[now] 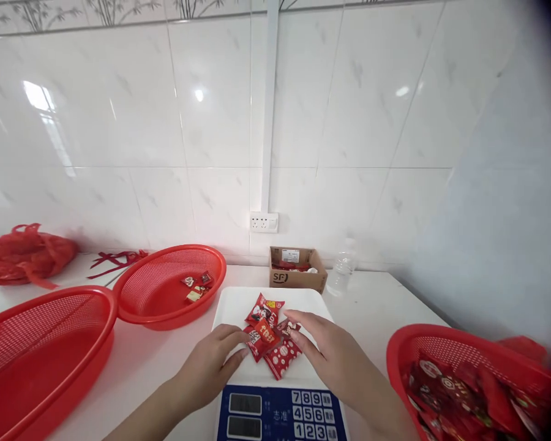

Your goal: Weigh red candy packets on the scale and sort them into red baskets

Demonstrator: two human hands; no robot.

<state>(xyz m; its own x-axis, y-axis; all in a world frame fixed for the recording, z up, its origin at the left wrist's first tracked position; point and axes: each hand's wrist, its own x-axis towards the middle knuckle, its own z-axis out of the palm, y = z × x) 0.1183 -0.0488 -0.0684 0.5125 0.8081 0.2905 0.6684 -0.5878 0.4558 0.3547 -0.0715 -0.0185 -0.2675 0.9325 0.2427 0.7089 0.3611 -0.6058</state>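
Flanking candies [267, 334] on scale [275, 398] with left hand [212, 360] and right hand [331, 344], fingers parted — possibly risking scattering by nudging unevenly.

Viewed from my remote station, the premises appear to be a packing room or shop back room; I cannot establish which. Evidence noted: a keypad weighing scale [312, 300] bearing wrapped packets [267, 331], red perforated baskets [80, 361], an SF-marked carton [299, 280], a white worktop [370, 306], and a tiled wall [220, 122] with a power socket [264, 222].
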